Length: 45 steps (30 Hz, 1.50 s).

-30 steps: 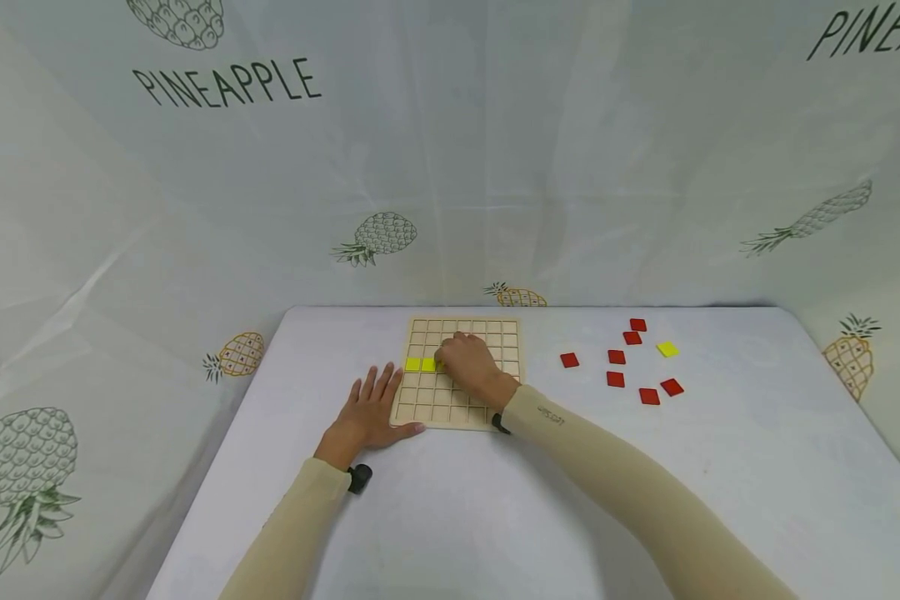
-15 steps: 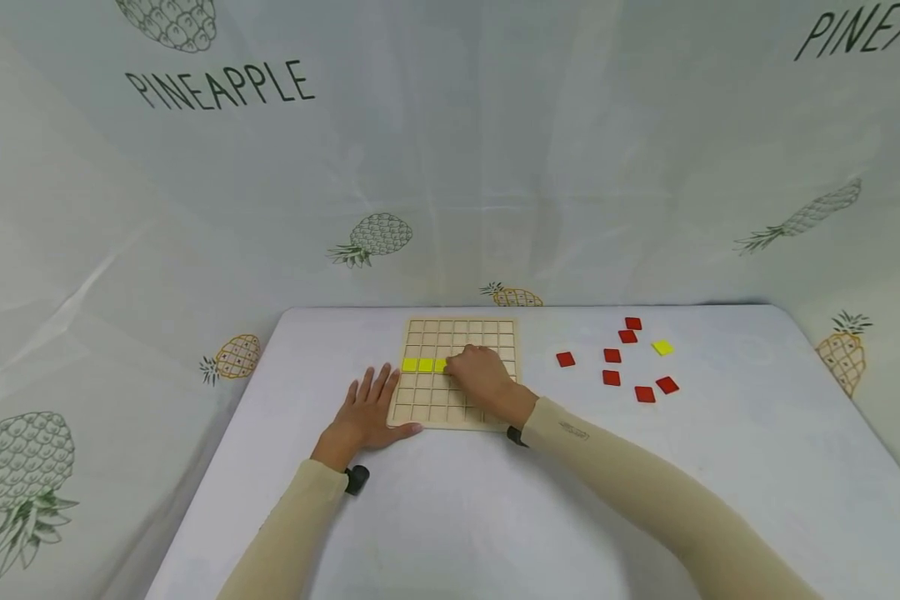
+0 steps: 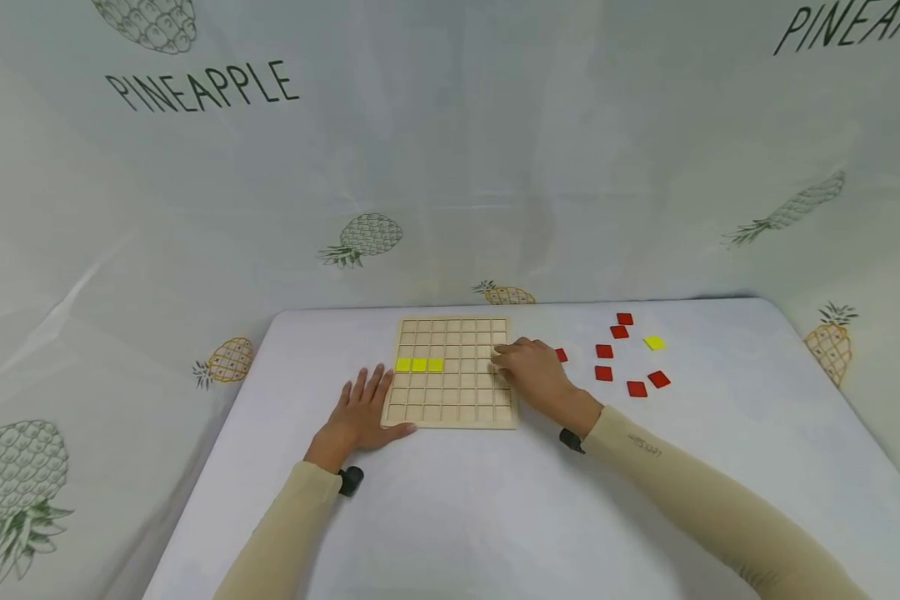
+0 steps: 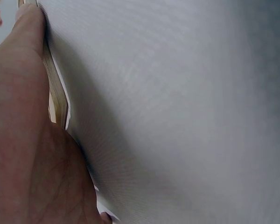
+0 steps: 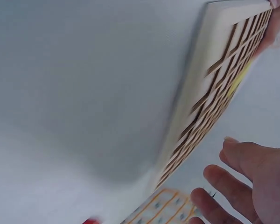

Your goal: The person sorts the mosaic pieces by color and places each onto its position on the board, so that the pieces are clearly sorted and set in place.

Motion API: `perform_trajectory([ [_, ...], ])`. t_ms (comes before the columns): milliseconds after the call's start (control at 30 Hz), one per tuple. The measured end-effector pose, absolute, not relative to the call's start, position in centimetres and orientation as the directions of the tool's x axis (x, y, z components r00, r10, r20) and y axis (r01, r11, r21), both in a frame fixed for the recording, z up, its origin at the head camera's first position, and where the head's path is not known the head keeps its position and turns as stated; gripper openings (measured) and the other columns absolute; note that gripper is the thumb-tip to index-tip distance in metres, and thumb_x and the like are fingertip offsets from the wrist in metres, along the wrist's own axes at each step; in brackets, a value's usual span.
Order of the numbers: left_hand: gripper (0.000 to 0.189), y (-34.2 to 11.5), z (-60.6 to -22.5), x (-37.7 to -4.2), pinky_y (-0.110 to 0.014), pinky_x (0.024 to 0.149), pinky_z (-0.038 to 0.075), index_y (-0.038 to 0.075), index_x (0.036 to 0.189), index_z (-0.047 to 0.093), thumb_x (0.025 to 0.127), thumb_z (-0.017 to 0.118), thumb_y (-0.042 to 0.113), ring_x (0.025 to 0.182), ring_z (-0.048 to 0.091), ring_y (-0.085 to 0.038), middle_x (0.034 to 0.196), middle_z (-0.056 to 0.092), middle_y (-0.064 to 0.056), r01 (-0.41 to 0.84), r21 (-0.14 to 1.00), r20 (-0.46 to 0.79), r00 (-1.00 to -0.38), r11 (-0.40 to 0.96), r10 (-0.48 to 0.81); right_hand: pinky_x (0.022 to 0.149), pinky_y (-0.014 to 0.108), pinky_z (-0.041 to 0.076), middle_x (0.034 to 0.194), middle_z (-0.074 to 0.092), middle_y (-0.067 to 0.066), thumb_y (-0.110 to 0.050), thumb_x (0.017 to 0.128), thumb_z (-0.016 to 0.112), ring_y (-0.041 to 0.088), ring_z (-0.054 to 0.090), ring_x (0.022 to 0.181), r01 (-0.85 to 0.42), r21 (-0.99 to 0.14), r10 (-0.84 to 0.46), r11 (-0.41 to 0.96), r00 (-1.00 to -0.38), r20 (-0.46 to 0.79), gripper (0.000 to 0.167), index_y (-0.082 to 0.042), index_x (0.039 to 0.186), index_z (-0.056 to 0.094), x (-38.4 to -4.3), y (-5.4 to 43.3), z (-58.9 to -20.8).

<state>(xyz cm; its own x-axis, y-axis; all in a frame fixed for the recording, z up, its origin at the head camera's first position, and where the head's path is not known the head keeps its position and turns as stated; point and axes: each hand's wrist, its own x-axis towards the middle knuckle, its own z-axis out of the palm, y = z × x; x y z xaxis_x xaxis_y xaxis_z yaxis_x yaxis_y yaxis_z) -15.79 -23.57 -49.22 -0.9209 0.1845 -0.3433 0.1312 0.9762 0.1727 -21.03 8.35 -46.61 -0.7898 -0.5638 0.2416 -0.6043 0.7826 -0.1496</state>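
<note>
A light wooden grid board lies flat on the white table. Three yellow square tiles sit side by side in one of its rows, starting from the left edge. My left hand rests with fingers spread against the board's left edge and lower left corner; the left wrist view shows the thumb along the board's side. Over the board's right edge hovers my right hand, its fingers loosely bent and nothing between them in the right wrist view. It partly covers a red square tile.
To the right of the board, several red square tiles lie scattered on the table. Among them is one yellow tile. A pineapple-print cloth hangs behind the table's back edge.
My right hand has let go of the third yellow tile, now in its row on the board, and moved right to the board's edge. My left hand keeps its place.
</note>
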Motion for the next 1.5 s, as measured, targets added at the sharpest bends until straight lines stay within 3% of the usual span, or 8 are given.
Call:
perform_trajectory([
  [333, 0.113, -24.3, -50.5, -16.0, -0.062, 0.130, 0.003, 0.002, 0.170, 0.004, 0.097, 0.059, 0.069, 0.163, -0.004, -0.045, 0.177, -0.002, -0.020, 0.147, 0.184, -0.341, -0.918, 0.972, 0.203, 0.098, 0.050, 0.058, 0.131, 0.075, 0.013, -0.008, 0.088, 0.086, 0.032, 0.071, 0.115, -0.510, -0.100, -0.471, 0.854, -0.841, 0.266, 0.036, -0.007, 0.124, 0.080, -21.0, 14.8, -46.6],
  [600, 0.114, -24.9, -52.0, -16.4, -0.063, 0.129, 0.006, 0.003, 0.170, 0.006, 0.095, 0.060, 0.071, 0.163, -0.001, -0.045, 0.178, 0.001, -0.019, 0.164, 0.178, -0.292, -0.933, 0.970, 0.211, 0.093, 0.055, 0.060, 0.130, 0.074, 0.017, -0.004, 0.088, 0.085, 0.038, 0.069, 0.115, -0.491, -0.091, -0.449, 0.867, -0.846, 0.288, 0.037, -0.005, 0.124, 0.079, -21.0, 19.5, -46.5],
  [767, 0.113, -24.9, -52.2, -16.3, -0.064, 0.129, 0.007, 0.003, 0.170, 0.008, 0.095, 0.061, 0.070, 0.163, 0.001, -0.046, 0.177, 0.004, -0.020, 0.168, 0.193, -0.270, -0.938, 0.967, 0.217, 0.098, 0.059, 0.056, 0.130, 0.073, 0.020, -0.003, 0.089, 0.082, 0.041, 0.068, 0.119, -0.455, -0.066, -0.421, 0.888, -0.862, 0.281, 0.032, -0.003, 0.121, 0.079, -21.0, 21.5, -46.3],
  [1200, 0.113, -24.6, -51.4, -16.0, -0.065, 0.129, 0.007, 0.001, 0.169, 0.011, 0.094, 0.066, 0.065, 0.162, 0.002, -0.047, 0.177, 0.006, -0.021, 0.159, 0.228, -0.265, -0.939, 0.961, 0.219, 0.102, 0.067, 0.051, 0.131, 0.069, 0.028, -0.007, 0.091, 0.082, 0.048, 0.063, 0.119, -0.303, -0.076, -0.284, 0.950, -0.938, 0.198, 0.039, 0.003, 0.128, 0.073, -21.9, 25.7, -47.0],
  [1500, 0.113, -24.4, -50.6, -15.8, -0.062, 0.130, 0.001, 0.003, 0.170, 0.006, 0.096, 0.061, 0.068, 0.163, -0.004, -0.044, 0.178, 0.000, -0.019, 0.145, 0.231, -0.306, -0.928, 0.962, 0.213, 0.102, 0.070, 0.049, 0.133, 0.065, 0.035, -0.008, 0.091, 0.082, 0.054, 0.060, 0.119, -0.218, -0.059, -0.209, 0.974, -0.968, 0.139, 0.043, 0.005, 0.130, 0.070, -22.8, 27.8, -47.0],
])
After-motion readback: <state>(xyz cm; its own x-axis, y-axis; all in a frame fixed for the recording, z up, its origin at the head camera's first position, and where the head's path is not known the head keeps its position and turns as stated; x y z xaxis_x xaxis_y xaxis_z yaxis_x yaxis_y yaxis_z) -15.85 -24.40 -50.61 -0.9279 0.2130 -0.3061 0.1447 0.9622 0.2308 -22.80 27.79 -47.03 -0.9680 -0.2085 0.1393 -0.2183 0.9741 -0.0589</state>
